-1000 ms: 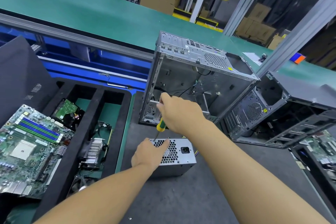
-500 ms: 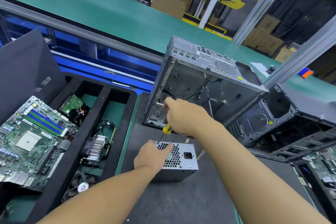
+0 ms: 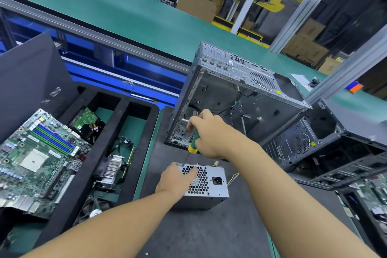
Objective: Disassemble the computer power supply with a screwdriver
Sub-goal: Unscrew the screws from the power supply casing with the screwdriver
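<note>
Nothing shifted much: your right hand remained clenched round the screwdriver, with its tip at the upper left corner of the power supply. Your left hand gripped that unit's left end. The unit sat on the dark mat, just before the open computer case.

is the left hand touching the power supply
Touching. The head view shows the left hand lying on the power supply, its fingers over the left part of the grille with no gap.
</note>
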